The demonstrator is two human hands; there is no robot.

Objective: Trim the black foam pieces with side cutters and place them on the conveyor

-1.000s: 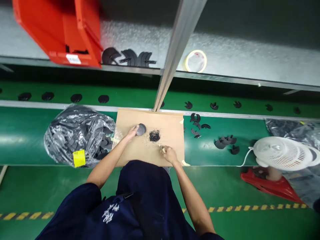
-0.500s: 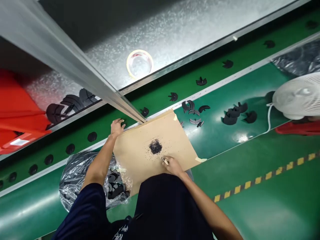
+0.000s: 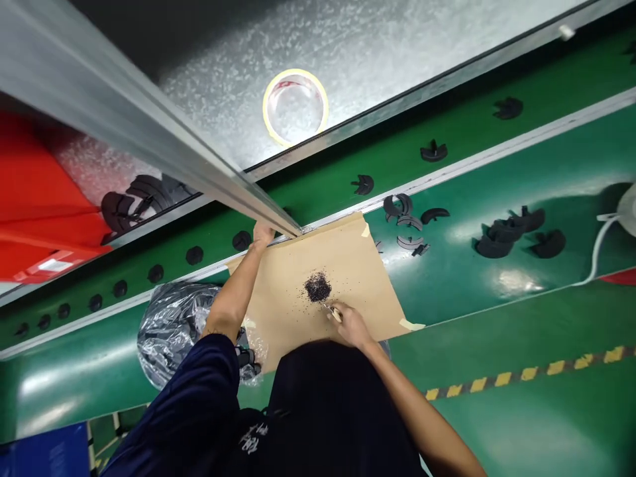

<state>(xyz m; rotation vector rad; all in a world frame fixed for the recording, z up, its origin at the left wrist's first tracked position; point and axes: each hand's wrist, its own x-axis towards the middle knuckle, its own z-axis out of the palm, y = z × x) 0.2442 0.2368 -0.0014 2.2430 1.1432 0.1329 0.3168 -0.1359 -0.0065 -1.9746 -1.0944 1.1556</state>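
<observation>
A brown paper sheet is taped to the green bench, with a small heap of black crumbs at its middle. My right hand rests on the paper just below the heap, closed around a small pale-handled tool. My left hand reaches over the paper's far edge to the green conveyor belt, beside a black disc. The slanted metal post partly hides its fingers.
A row of black discs runs along the belt. A clear bag of black pieces lies left of the paper. Loose black crescent pieces lie to the right. On the metal shelf sit a tape roll and an orange bin.
My left hand left the paper, where it held a grey disc, and reached to the belt at the paper's far edge. The view tilted and swung. My right hand stayed put.
</observation>
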